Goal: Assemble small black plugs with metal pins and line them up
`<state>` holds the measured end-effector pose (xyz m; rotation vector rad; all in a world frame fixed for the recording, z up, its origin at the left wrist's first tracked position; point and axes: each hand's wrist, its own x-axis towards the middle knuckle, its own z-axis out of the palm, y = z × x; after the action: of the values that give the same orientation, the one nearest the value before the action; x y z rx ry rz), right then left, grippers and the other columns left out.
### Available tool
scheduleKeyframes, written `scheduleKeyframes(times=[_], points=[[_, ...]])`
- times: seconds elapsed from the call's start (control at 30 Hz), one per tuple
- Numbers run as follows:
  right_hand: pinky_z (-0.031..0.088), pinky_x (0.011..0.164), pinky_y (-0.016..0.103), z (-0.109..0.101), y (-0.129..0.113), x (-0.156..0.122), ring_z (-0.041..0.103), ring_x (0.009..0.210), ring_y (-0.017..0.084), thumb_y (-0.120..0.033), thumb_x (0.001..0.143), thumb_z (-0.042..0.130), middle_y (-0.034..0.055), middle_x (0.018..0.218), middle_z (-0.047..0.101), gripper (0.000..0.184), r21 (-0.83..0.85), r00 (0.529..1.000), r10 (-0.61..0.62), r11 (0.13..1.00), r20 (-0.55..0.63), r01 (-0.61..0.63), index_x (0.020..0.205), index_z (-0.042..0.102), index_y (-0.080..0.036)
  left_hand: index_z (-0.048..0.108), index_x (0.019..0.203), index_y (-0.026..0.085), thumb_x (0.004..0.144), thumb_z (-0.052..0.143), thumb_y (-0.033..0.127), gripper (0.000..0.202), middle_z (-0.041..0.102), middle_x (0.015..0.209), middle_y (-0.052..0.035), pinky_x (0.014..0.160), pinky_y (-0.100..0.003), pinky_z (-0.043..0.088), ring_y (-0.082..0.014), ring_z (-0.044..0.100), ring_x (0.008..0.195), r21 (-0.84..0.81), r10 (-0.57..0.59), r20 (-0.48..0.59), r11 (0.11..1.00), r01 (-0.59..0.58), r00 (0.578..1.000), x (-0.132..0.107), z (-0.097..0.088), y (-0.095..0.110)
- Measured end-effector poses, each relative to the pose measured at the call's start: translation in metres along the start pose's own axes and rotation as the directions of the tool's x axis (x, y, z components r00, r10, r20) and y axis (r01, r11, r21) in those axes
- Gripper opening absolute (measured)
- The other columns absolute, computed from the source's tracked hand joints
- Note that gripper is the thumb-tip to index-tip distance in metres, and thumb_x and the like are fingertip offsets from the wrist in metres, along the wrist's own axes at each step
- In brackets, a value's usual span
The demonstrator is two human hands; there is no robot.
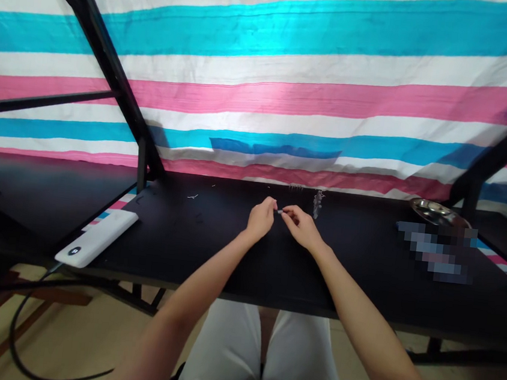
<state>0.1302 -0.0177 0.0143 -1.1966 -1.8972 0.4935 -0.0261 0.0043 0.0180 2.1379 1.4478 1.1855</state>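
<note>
Small dark-grey piece [279,211], perhaps plastic though too tiny here to be sure, sits between the fingertips of both hands, above the far middle of a long black tabletop [162,235]. The left hand [260,220] has its fingers closed in a pinch at the piece's left end; the right hand [300,226] pinches its right end, thumb and forefinger nearly together. Just to the right and farther off lies a narrow cluster of clear small parts [317,204], with a row of tiny dark bits [296,188] along the far edge. White thread-like scraps [193,196] lie far left, a white slab-shaped device [97,239] with a cable near left, and a shiny round metal dish [441,216] far right.
</note>
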Motion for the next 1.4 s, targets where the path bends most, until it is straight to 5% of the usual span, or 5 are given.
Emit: scheduleKeyframes(times=[0.17,0.37,0.7,0.97,1.4], points=[[0.043,0.062,0.025,0.016,0.0,0.0,0.054,0.064,0.012,-0.044,0.081,0.048,0.0012,0.074,0.06,0.027,0.239,0.998,0.017,0.971,0.059,-0.031,0.09,0.056,-0.02,0.046,0.069,0.017,0.089,0.033,0.038,0.031,0.047,0.064,0.0019,0.056,-0.019,0.037,-0.0083,0.045,0.057,-0.393,-0.139,0.037,0.909,0.142,0.99,-0.011,0.008,-0.003],[0.03,0.04,0.021,0.013,0.002,0.007,0.039,0.041,0.006,-0.052,0.074,0.055,-0.0042,0.058,0.052,0.036,0.521,0.983,0.173,0.845,-0.059,-0.117,0.084,0.053,-0.018,0.041,0.09,0.021,0.085,0.041,0.046,0.025,0.043,0.055,0.0082,0.035,-0.016,0.021,-0.0032,0.028,0.033,-0.726,-0.215,0.154,0.637,0.258,0.964,-0.009,-0.005,0.006],[0.028,0.04,0.02,0.009,0.0,0.006,0.036,0.04,0.006,-0.058,0.071,0.057,-0.0047,0.054,0.05,0.041,0.535,0.974,0.207,0.835,-0.096,-0.125,0.078,0.052,-0.018,0.043,0.084,0.019,0.083,0.047,0.041,0.023,0.047,0.065,0.0055,0.037,-0.017,0.027,-0.0024,0.037,0.036,-0.624,-0.142,0.105,0.761,0.176,0.984,-0.008,-0.003,0.002],[0.029,0.041,0.021,0.009,0.007,0.005,0.037,0.041,0.007,-0.061,0.075,0.05,-0.0045,0.049,0.046,0.044,0.42,0.977,0.194,0.897,-0.088,-0.14,0.071,0.052,-0.018,0.043,0.07,0.019,0.089,0.034,0.04,0.03,0.045,0.058,0.0035,0.056,-0.021,0.033,-0.0087,0.043,0.053,-0.223,-0.051,0.038,0.973,0.058,0.998,-0.014,-0.007,0.004],[0.033,0.045,0.021,0.008,0.005,0.004,0.041,0.044,0.008,-0.057,0.079,0.047,-0.0028,0.055,0.051,0.039,0.321,0.984,0.151,0.94,-0.097,-0.112,0.071,0.05,-0.019,0.036,0.058,0.018,0.08,0.035,0.063,0.05,0.037,0.049,0.0042,0.042,-0.02,0.026,-0.0065,0.032,0.042,-0.494,-0.267,0.115,0.821,0.288,0.957,-0.01,0.001,-0.003]])
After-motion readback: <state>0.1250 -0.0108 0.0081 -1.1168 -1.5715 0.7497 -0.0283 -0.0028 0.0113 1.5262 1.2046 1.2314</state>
